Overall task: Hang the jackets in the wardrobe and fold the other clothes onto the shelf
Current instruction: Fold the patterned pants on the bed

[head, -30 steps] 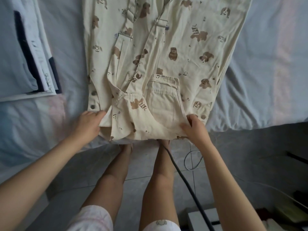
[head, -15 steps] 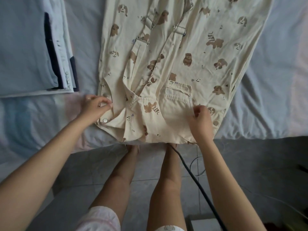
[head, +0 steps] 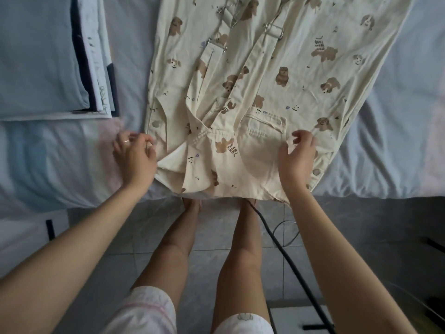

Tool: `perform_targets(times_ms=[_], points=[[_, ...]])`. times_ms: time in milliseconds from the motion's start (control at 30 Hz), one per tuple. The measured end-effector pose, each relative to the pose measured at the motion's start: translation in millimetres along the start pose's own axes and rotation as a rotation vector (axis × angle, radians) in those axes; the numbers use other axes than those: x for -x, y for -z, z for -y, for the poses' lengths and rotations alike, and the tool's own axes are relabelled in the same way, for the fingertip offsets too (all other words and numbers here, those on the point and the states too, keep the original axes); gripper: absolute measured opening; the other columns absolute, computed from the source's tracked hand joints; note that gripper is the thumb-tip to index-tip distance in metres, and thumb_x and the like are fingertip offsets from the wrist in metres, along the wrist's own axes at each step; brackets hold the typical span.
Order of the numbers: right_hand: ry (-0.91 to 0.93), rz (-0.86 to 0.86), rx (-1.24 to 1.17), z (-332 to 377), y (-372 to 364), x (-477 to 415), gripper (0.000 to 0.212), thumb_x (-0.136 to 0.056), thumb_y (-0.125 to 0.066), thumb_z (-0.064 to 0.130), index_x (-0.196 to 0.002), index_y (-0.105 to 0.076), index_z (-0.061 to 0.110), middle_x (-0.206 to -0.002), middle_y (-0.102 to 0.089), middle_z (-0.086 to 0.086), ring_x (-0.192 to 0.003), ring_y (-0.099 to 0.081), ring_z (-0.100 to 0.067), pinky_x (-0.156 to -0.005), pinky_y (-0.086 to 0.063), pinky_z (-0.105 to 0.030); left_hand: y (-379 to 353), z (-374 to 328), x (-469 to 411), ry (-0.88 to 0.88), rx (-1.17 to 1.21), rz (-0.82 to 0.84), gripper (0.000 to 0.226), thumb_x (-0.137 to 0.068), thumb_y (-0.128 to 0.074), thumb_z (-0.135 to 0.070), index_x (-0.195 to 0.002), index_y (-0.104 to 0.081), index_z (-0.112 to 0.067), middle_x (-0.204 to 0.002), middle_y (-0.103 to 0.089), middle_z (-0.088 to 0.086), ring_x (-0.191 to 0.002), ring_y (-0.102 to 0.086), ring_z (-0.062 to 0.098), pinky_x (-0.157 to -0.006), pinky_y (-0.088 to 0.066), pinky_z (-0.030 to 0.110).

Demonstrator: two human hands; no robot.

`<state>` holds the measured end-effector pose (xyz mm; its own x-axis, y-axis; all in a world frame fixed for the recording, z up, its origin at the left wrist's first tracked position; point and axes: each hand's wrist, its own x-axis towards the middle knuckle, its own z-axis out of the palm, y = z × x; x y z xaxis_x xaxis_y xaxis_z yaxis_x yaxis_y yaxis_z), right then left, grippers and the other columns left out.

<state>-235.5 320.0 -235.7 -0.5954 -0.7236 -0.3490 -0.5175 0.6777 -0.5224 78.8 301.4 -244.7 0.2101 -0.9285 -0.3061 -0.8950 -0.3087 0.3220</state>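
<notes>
Dungaree dress, cream with small brown bears printed on it, lies spread flat on the bed, its near end hanging just over the mattress edge in front of us. We read it as one of the clothes to fold, not a jacket. At the far left, a pile of folded clothes sits on the sheet well apart from it, likely parked there so everything can go to the shelf together. Our left hand is at the dress's left edge, fingers curled in and the thumb against the cloth; we cannot tell whether it pinches the fabric or only touches it. In the middle, the two shoulder straps with their metal buckles are laid down over the body, which keeps them inside any fold, and the pocket faces up. Our right hand rests on the cloth just right of the pocket, fingers loose and apart, gripping nothing, seemingly steadying or smoothing. Both hands flank the near end, so we judge the fold is about to start from there. A black cable crosses the tiled floor by our right leg, worth minding underfoot.
</notes>
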Motion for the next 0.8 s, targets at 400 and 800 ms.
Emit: perform_targets(times_ms=[400, 800], points=[[-0.173, 0.799, -0.341, 11.8, -18.6, 62.0, 0.035, -0.081, -0.068, 0.002, -0.113, -0.055, 0.011, -0.103, -0.066, -0.004, -0.091, -0.066, -0.020, -0.074, -0.056, -0.030, -20.8, -41.9, 55.1, 0.228, 0.476, 0.609, 0.075, -0.071, -0.082, -0.013, -0.130, -0.037, -0.006, -0.120, -0.054, 0.005, -0.111, -0.055, 0.021, -0.089, -0.043, 0.027], [-0.092, 0.389, -0.534, 9.1, 1.9, -6.8, 0.029, -0.083, -0.063, -0.004, -0.082, -0.060, 0.025, -0.083, -0.062, 0.006, -0.080, -0.057, -0.014, -0.078, -0.051, -0.037, -15.1, -87.8, -31.6, -0.265, 0.457, 0.513, 0.047, -0.087, -0.063, -0.004, -0.133, -0.051, -0.006, -0.124, -0.059, 0.009, -0.113, -0.054, 0.016, -0.094, -0.040, 0.020]])
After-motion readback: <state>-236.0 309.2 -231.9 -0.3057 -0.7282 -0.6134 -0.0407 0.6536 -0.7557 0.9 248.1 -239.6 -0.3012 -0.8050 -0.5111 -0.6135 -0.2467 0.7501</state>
